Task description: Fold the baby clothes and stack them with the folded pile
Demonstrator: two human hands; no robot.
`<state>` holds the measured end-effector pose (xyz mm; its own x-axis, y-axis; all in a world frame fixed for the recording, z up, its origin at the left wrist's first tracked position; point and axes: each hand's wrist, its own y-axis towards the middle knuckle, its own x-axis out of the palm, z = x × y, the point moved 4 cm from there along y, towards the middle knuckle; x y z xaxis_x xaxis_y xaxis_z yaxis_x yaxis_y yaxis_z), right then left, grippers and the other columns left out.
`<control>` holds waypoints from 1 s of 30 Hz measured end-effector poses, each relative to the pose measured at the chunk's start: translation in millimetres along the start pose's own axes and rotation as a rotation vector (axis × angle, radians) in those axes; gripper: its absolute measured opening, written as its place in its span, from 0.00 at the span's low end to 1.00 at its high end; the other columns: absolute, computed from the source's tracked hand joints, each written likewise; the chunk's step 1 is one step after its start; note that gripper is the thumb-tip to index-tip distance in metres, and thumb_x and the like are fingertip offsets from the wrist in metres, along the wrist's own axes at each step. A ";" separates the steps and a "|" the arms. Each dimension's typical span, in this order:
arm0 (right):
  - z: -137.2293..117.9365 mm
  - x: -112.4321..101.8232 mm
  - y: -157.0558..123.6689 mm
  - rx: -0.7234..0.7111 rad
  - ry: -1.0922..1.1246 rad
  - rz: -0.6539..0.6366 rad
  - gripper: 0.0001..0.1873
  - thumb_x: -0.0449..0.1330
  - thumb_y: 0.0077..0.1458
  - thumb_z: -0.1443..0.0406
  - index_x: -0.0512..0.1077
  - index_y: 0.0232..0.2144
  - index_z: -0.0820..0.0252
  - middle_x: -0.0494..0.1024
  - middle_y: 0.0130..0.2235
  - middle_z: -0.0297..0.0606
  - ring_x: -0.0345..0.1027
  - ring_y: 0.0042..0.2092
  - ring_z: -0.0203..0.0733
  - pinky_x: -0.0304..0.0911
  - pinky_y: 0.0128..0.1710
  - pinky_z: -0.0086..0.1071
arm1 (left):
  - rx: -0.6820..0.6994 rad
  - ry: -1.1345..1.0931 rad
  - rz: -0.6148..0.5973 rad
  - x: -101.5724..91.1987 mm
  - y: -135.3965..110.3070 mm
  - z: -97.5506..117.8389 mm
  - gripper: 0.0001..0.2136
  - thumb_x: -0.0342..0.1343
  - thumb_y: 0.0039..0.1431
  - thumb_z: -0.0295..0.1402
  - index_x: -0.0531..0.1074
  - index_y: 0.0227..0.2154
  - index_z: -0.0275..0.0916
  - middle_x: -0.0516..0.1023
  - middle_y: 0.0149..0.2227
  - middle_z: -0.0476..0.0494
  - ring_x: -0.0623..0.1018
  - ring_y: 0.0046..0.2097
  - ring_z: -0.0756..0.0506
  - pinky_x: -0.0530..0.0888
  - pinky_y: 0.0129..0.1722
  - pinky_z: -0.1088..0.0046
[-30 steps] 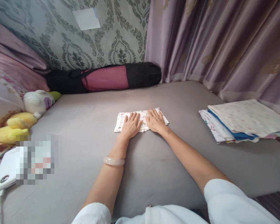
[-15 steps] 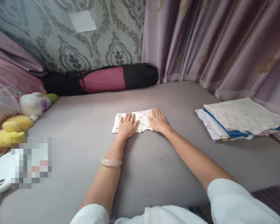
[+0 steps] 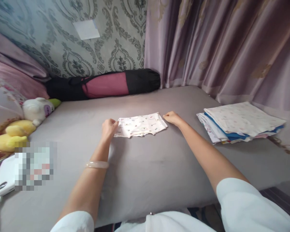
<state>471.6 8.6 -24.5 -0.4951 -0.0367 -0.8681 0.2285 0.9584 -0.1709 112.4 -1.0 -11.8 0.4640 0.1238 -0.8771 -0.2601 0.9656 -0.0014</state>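
A small white folded cloth [image 3: 140,124] with a tiny coloured print lies flat on the grey bed sheet [image 3: 140,167]. My left hand [image 3: 108,127] is at its left end, fingers curled and pinched on that edge. My right hand [image 3: 172,118] is at its right end, fingers closed on the right corner. A pale bangle sits on my left wrist.
A stack of folded cloths [image 3: 239,124] lies at the right by the purple curtain [image 3: 219,48]. A black and maroon rolled bag [image 3: 103,84] rests against the patterned wall. Plush toys [image 3: 26,119] and a white device [image 3: 2,183] sit at the left.
Both hands lay flat and open on the middle of the cloth; they have slid apart to its two ends and closed on the edges.
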 end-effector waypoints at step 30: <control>-27.4 5.8 -21.7 -0.003 0.123 -0.076 0.07 0.64 0.47 0.66 0.80 0.29 0.64 0.79 0.28 0.39 0.71 0.32 0.37 0.55 0.25 0.24 | -0.155 -0.277 -0.212 -17.6 -8.7 18.0 0.10 0.64 0.40 0.39 0.73 0.20 0.38 0.62 0.15 0.53 0.60 0.19 0.52 0.57 0.20 0.76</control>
<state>440.8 -4.7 -13.1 -0.6103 -0.0744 -0.7887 0.1837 0.9551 -0.2323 121.7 -7.5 12.3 0.7269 0.0027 -0.6867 -0.2493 0.9328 -0.2602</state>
